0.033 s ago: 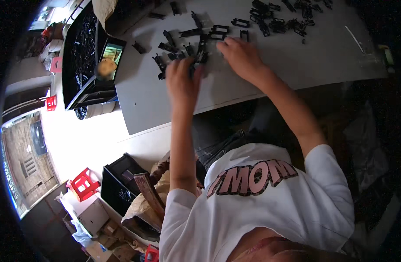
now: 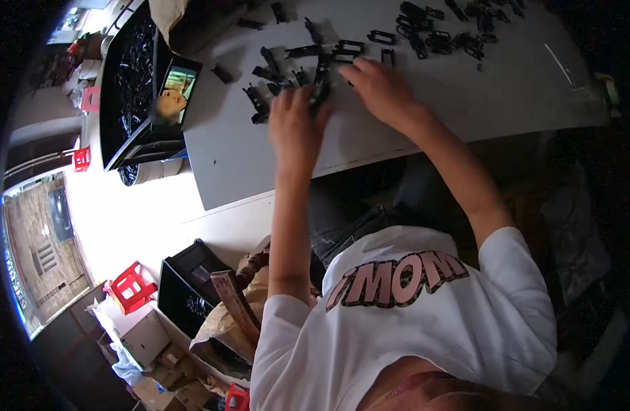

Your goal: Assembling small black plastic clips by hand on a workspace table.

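My left hand (image 2: 298,123) is over the near edge of a loose cluster of small black plastic parts (image 2: 259,103). Its fingers point down among them and its thumb stands a little apart; motion blur hides whether a part is gripped. My right hand (image 2: 383,89) rests low over the table to the right of the cluster. Its fingers are bent together beside a black rectangular frame piece (image 2: 349,46); what lies under the fingertips is hidden. Another such frame (image 2: 381,37) and a small upright black piece (image 2: 388,56) lie just beyond this hand.
The grey table (image 2: 239,168) carries a heap of black parts (image 2: 438,41) at the far right. Left stand a large black bin (image 2: 131,89) full of parts and a propped phone (image 2: 176,92) with a lit screen. Below are a black crate (image 2: 181,298) and a red stool (image 2: 131,288).
My left hand has shifted slightly right, and the whole view has moved a little. The right hand stays in nearly the same place beside the frame piece.
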Available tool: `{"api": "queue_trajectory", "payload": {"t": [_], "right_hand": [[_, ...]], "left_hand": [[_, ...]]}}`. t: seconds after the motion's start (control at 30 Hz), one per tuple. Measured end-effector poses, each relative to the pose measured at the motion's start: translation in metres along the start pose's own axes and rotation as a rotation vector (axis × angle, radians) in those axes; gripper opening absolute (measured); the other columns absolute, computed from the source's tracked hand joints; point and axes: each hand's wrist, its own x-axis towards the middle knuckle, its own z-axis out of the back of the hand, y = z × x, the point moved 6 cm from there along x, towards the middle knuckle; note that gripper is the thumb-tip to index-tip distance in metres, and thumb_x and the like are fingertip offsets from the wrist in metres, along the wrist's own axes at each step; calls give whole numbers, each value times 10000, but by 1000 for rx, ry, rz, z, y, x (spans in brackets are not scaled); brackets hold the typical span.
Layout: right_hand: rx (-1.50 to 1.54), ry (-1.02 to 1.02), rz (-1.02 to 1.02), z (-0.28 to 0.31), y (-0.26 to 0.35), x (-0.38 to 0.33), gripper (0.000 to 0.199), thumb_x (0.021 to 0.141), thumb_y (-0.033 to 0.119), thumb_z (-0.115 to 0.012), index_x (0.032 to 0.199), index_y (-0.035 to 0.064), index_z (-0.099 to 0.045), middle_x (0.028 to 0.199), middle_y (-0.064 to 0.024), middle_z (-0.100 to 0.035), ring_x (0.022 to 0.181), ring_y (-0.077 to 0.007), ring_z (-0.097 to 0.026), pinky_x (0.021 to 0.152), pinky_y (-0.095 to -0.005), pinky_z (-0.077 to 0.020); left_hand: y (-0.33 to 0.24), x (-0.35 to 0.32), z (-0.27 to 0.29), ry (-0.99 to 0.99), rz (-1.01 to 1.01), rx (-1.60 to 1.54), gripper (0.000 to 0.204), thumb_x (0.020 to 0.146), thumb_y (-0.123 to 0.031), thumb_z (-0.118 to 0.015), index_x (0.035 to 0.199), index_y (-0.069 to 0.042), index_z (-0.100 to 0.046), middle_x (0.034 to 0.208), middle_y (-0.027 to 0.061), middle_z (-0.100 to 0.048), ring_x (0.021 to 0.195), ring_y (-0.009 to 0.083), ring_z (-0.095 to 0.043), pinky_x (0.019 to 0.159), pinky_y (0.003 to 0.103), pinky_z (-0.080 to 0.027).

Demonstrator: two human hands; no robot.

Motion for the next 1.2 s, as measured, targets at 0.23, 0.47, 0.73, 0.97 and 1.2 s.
{"api": "queue_trajectory", "payload": {"t": [0.23, 0.47, 0.73, 0.97, 1.2], "right_hand": [[365, -234, -259, 33, -67, -57, 288, 814, 79, -643, 1093, 38, -581, 1028, -106, -563, 878, -275, -598, 734, -365, -499], [48, -101, -259, 40, -80, -88, 256, 801, 88, -666, 1042, 31, -604, 990, -92, -564, 870, -246, -589, 730, -345, -503], [24, -99, -58, 34, -37, -65, 268, 805, 118, -664, 1052, 44, -593, 1042, -90, -546, 889, -250, -585, 716, -349, -515], [-251, -164, -72, 41, -30, -70, 296, 769, 130, -688, 1042, 59, -600, 1050, -80, -560, 897, -246, -597, 713, -347, -518], [-85, 71, -27, 0, -6, -71, 289, 862, 107, -546, 1151, 91, -551, 1022, -100, -583, 826, -263, -618, 655, -343, -505]], "left_hand": [[-3, 6, -8, -7, -12, 166, 219, 698, -182, -675, 887, -96, -603, 914, 60, -561, 915, 261, -503, 796, 411, -368], [-12, 6, 6, -140, -58, -404, 182, 796, -40, -611, 978, -44, -605, 816, 82, -610, 696, 248, -591, 655, 332, -474], [3, -62, -27, 260, 553, -962, 95, 837, -58, -634, 904, 8, -629, 736, -5, -592, 629, 54, -494, 560, 196, -413], [3, -77, -29, 293, 575, -921, 95, 835, -50, -637, 916, -1, -636, 735, 7, -590, 652, 54, -487, 590, 201, -407], [-1, -78, -26, 286, 481, -924, 156, 809, -8, -631, 964, -5, -619, 751, 10, -594, 652, 54, -489, 610, 202, -420]]}}
